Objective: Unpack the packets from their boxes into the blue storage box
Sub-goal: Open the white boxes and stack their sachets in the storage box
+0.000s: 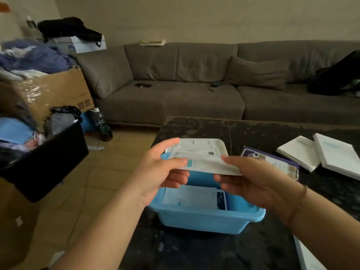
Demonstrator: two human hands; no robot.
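A blue storage box (204, 221) stands on the dark table's near left corner. Inside it lies a white packet with a dark blue strip (192, 197). Above the box I hold a stack of white packets (202, 158) level. My left hand (161, 172) grips its left end, thumb on top and fingers below. My right hand (253, 178) pinches its right end. A white lid (214, 144) sits just behind the stack, at the box's far edge. A purple packet box (272, 160) lies on the table behind my right hand.
Two white boxes (319, 152) lie on the dark marbled table (194, 250) at the right. A grey sofa (194, 94) runs along the back. At the left stand a black bin (48, 160), a cardboard box of clothes (48, 90) and a bottle (103, 125) on the tiled floor.
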